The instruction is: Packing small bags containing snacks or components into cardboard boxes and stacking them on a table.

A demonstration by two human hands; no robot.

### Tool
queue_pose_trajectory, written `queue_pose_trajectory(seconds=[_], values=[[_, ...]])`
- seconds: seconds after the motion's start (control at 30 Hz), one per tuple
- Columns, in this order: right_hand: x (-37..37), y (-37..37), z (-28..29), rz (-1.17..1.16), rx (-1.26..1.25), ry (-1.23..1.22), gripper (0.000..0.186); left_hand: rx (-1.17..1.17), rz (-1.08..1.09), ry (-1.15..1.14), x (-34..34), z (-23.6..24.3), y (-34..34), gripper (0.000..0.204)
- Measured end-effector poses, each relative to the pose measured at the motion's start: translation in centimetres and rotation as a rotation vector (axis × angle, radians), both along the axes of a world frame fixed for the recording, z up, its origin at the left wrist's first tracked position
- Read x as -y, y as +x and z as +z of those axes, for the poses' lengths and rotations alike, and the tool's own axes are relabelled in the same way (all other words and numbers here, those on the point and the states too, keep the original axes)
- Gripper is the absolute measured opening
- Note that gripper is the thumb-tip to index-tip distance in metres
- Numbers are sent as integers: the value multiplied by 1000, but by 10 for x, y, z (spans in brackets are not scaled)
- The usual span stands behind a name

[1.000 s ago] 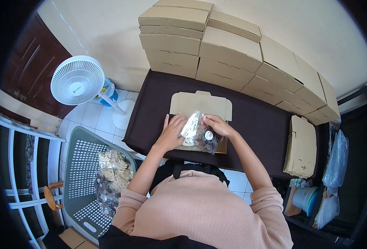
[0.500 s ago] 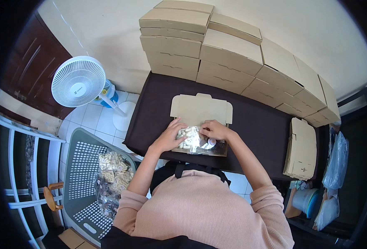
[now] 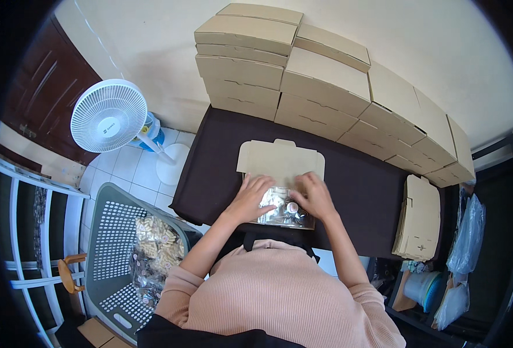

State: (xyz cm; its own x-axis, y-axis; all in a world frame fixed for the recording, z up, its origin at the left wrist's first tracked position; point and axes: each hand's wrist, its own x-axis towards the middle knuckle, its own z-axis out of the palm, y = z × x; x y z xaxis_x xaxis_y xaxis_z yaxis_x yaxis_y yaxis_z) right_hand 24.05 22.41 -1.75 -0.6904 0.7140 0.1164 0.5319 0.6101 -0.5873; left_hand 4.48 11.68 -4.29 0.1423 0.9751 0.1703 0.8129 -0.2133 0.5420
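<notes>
An open cardboard box point(image 3: 281, 155) lies at the front edge of the dark-covered table, its lid folded back away from me. Inside it is a shiny clear plastic packet point(image 3: 278, 216) with a round label and darkish contents; glare hides the detail. My left hand point(image 3: 252, 197) lies over the packet's left side, fingers stretched out. At the right side is my right hand point(image 3: 316, 197), its fingers apart, slightly bent and a little blurred, close to or touching the packet. Neither hand grips anything that I can see.
Closed cardboard boxes point(image 3: 320, 81) are stacked along the wall. Flat folded cartons point(image 3: 420, 217) lie at the table's right end. To the left stand a green-grey basket point(image 3: 108, 232) with bagged pieces point(image 3: 156, 240) and a white fan point(image 3: 109, 116). Plastic bags point(image 3: 466, 235) hang at the right.
My right hand has gone from pinching at the packet to loose fingers farther right. Pale pieces showed between my hands earlier; now the darker, shiny packet does. My left hand has shifted slightly right.
</notes>
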Motion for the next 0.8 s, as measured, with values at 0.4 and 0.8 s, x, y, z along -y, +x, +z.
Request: queue_pose_trajectory(seconds=[0.4, 0.8], values=[[-59, 30, -55, -578, 47, -441, 46, 548, 735, -242, -27, -25, -54, 52], [-2, 31, -64, -705, -603, -476, 17, 1015, 830, -75, -5, -47, -33, 34]])
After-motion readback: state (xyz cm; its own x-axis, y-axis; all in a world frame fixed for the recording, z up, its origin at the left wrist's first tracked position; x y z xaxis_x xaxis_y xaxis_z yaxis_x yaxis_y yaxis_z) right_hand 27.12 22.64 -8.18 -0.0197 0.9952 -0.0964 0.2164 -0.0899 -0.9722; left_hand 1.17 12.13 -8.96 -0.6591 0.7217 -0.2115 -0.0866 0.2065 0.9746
